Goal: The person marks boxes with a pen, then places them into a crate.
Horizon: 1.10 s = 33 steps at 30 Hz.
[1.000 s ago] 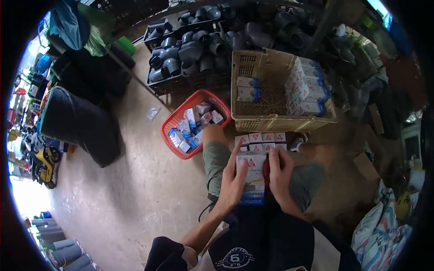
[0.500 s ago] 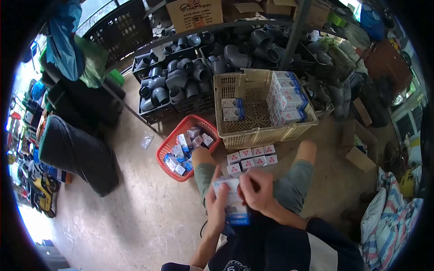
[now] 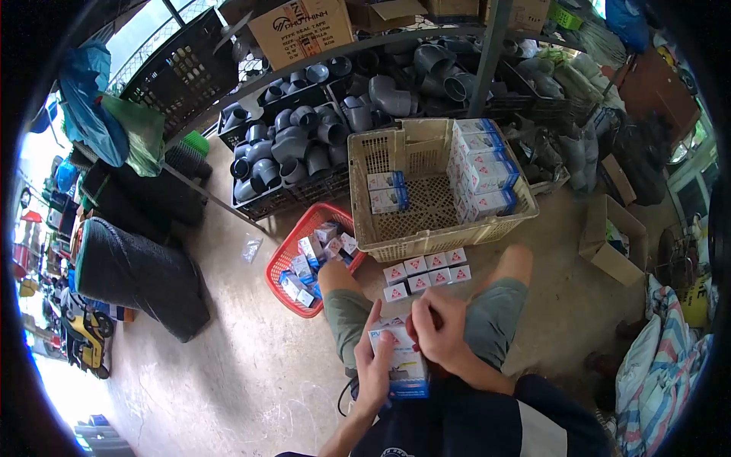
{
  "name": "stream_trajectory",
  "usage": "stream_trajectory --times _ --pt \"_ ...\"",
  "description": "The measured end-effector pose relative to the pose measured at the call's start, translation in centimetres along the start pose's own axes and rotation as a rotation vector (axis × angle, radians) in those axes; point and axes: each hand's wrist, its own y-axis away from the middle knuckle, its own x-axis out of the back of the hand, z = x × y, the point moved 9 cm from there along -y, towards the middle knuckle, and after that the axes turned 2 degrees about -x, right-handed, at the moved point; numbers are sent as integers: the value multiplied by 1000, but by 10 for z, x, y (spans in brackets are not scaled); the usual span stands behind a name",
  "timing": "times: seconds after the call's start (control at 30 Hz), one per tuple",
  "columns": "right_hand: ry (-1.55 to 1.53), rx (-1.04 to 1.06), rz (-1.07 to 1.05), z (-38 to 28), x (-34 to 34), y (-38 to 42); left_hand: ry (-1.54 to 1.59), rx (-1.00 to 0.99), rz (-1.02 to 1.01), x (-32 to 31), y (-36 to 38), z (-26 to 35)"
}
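My left hand (image 3: pixel 375 369) grips a small white-and-blue printed carton (image 3: pixel 409 371) from its left side, in front of my lap. My right hand (image 3: pixel 442 326) is closed at the carton's upper right edge. A bit of something dark red (image 3: pixel 412 329) shows between its fingers, but I cannot tell what it is. Just beyond, two rows of small white boxes (image 3: pixel 437 261) with red triangle marks stand on the floor. A red basket (image 3: pixel 276 263) by my left knee holds several loose blue-and-white boxes (image 3: pixel 302 268).
A beige crate (image 3: pixel 449 242) ahead has cartons stacked (image 3: pixel 487 171) along its right side and two at its left. Behind stand black crates of grey pipe fittings (image 3: pixel 293 143). A rolled black mesh (image 3: pixel 141 278) is at left, an open cardboard box (image 3: pixel 615 240) at right.
The view has shifted slightly. The carton has turned so its printed front shows more clearly, still in my left hand, with my right hand staying at its upper edge.
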Motion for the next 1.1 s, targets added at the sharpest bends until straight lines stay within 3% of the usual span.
stream_trajectory --times 0.1,0.2,0.27,0.33,0.43,0.47,0.53,0.6,0.63,0.73,0.83,0.87,0.93,1.0,1.03,1.1 --pt "117 331 -124 -39 -14 9 128 35 167 18 -18 1" --pt "89 357 -222 -30 -20 8 241 2 227 10 -26 23" --pt "35 179 -141 -17 -5 -14 68 78 70 4 -21 -2" --pt "-24 -1 -25 0 12 -30 45 108 43 -3 -19 -12" --pt "107 303 -90 -22 3 -12 14 60 132 1 -28 -1" --pt "119 397 -140 -30 -1 -3 110 164 228 7 -29 -2" --pt "115 377 -193 -29 0 -3 198 36 200 -5 -41 26" --pt "101 328 -173 -22 8 -17 74 77 106 -7 -32 0" --pt "36 231 -41 -14 20 -29 32 104 15 -14 -26 -5" --pt "89 271 54 -31 26 -32 -45 -31 56 -13 -35 0" --pt "103 459 -148 -48 4 -12 250 43 188 -4 -47 25" --pt "122 504 -184 -51 -1 -8 194 64 161 -6 -46 22" --pt "32 349 -106 -33 8 -24 75 112 111 -7 -33 8" --pt "53 181 -5 -20 22 -44 -76 19 71 -14 -27 0" --pt "118 328 -13 -35 18 -42 -17 18 81 -13 -28 2" --pt "108 399 -94 -41 3 -24 98 53 152 -5 -34 8"
